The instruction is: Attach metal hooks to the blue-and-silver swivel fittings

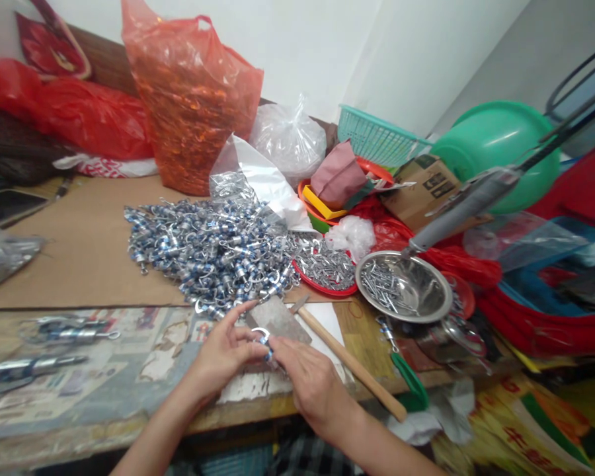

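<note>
- Fingers of my left hand point(223, 354) pinch a small metal ring part point(262, 336) near the table's point(104, 390) front edge.
- My right hand point(312, 383) grips the same part from the other side.
- Just behind lies the heap of metal parts point(208, 251); a hammer point(347, 360) lies right of my hands.

The small metal piece point(262, 337) at lower centre was largely hidden by the fingers point(250, 347) pinching it. Both forearms were cut off by the bottom edge. The bagged parts point(0, 254) at far left were blurred.
</note>
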A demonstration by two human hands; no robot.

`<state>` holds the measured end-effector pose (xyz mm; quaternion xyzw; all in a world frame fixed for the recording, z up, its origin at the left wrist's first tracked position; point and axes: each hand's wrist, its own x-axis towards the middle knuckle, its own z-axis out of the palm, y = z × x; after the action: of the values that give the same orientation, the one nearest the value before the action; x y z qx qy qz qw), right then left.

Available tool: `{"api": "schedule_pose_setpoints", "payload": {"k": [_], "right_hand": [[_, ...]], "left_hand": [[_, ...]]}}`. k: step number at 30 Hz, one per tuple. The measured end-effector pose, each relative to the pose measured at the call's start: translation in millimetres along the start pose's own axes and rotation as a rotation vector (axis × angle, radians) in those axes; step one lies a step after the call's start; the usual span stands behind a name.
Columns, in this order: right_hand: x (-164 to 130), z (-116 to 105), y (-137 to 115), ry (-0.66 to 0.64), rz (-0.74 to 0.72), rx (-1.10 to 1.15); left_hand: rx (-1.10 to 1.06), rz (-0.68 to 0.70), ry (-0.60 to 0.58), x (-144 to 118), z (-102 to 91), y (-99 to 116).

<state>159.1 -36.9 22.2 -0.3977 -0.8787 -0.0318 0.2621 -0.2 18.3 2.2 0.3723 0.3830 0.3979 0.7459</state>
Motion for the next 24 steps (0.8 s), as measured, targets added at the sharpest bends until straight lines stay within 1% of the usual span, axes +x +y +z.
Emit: {"api": "schedule_pose_setpoints", "payload": {"k": [2, 6, 8, 10, 11, 13, 14, 15, 16, 17, 18, 20, 21, 22, 24], "right_hand": [[-1.2, 0.3, -2.6, -0.014, 0.037, -0.009], [4.2, 0.3, -7.5, -0.025, 0.026, -0.074], [5.8, 0.6, -7.7, -0.021, 0.042, -0.016], [2.5, 0.7, -4.3, -0.013, 0.08, 0.107], [-1.3, 0.5, -0.6, 0.013, 0.117, 0.17], [-12.2, -0.8, 11.8, 0.13, 0.258, 0.226], [-18.8, -1.7, 20.4, 0.193, 0.357, 0.2], [-25.7, -2.6, 30.0, 0.229, 0.455, 0.139], [-32.5, -3.1, 39.9, 0.213, 0.541, 0.062], [-39.0, -3.3, 49.4, 0.14, 0.606, -0.009], [-44.8, -3.0, 57.7, 0.029, 0.651, -0.063], [-53.0, -1.9, 68.9, -0.177, 0.697, -0.099], [-54.9, -2.0, 71.2, -0.227, 0.714, -0.088], [-55.2, -3.3, 71.3, -0.234, 0.73, -0.067], [-51.4, -10.7, 65.3, -0.148, 0.742, -0.01]], "left_hand": [[0.001, -0.008, 0.005, -0.9, 1.0, 1.6], [0.021, -0.03, 0.054, -3.0, 3.5, 5.7], [0.029, -0.032, 0.062, -3.5, 4.1, 6.4], [0.024, -0.03, 0.046, -3.5, 3.8, 5.5], [0.021, -0.029, 0.039, -3.4, 3.4, 4.7], [0.024, -0.027, 0.046, -2.8, 2.4, 3.0], [0.029, -0.025, 0.056, -2.4, 1.9, 2.2], [0.035, -0.021, 0.064, -2.0, 1.6, 1.7], [0.041, -0.017, 0.07, -1.6, 1.4, 1.4], [0.043, -0.014, 0.071, -1.2, 1.3, 1.4], [0.042, -0.014, 0.071, -1.0, 1.4, 1.5], [0.037, -0.019, 0.072, -0.8, 1.9, 1.9], [0.036, -0.021, 0.072, -1.0, 2.3, 2.2], [0.034, -0.022, 0.071, -1.3, 2.7, 2.5], [0.028, -0.024, 0.07, -1.8, 3.4, 3.1]]}}
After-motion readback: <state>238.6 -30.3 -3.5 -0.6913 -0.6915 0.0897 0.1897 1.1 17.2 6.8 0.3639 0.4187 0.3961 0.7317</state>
